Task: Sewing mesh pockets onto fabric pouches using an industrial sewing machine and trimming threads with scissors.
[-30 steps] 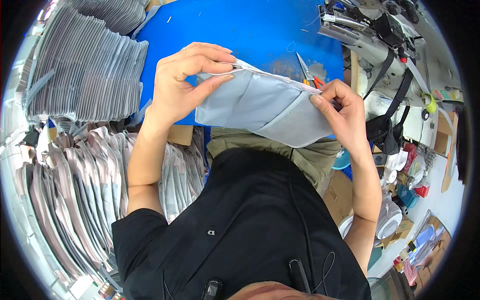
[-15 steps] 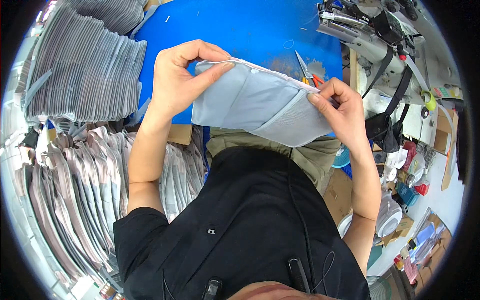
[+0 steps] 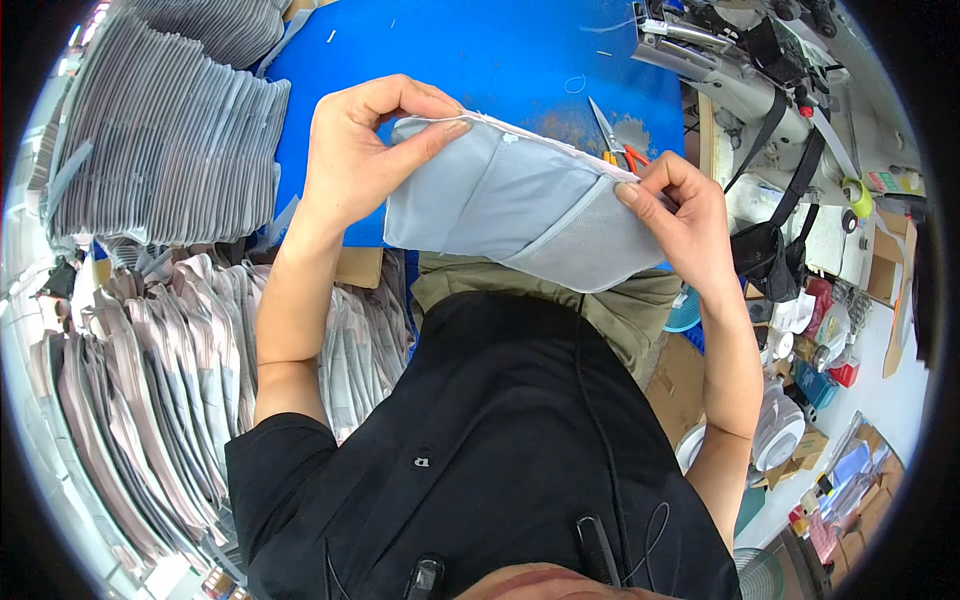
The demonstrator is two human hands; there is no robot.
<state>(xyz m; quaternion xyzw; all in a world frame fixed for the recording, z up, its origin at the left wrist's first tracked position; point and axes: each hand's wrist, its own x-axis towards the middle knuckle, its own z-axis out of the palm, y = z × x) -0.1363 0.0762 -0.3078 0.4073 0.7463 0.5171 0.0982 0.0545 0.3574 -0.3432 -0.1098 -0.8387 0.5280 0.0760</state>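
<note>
A pale grey fabric panel (image 3: 490,205) with a stitched slanting seam and a mesh section at its right hangs between my hands, over the table's near edge. My left hand (image 3: 365,150) pinches its upper left edge between thumb and fingers. At the upper right corner, my right hand (image 3: 680,215) grips it in the same pinching way. A pinkish strip shows along the top edge, which slopes down to the right. Just beyond that edge lie scissors (image 3: 610,135) with orange handles, partly hidden by the panel.
Tall stacks of grey fabric pieces (image 3: 165,140) stand at the left of the blue table (image 3: 450,50). Nearer, many pinkish-grey pieces (image 3: 170,370) hang in a row. A sewing machine (image 3: 700,65) occupies the far right, with a black strap bag (image 3: 770,255) beside it.
Both hands keep their pinch on the fabric panel, which has barely shifted. The view has moved very slightly.
</note>
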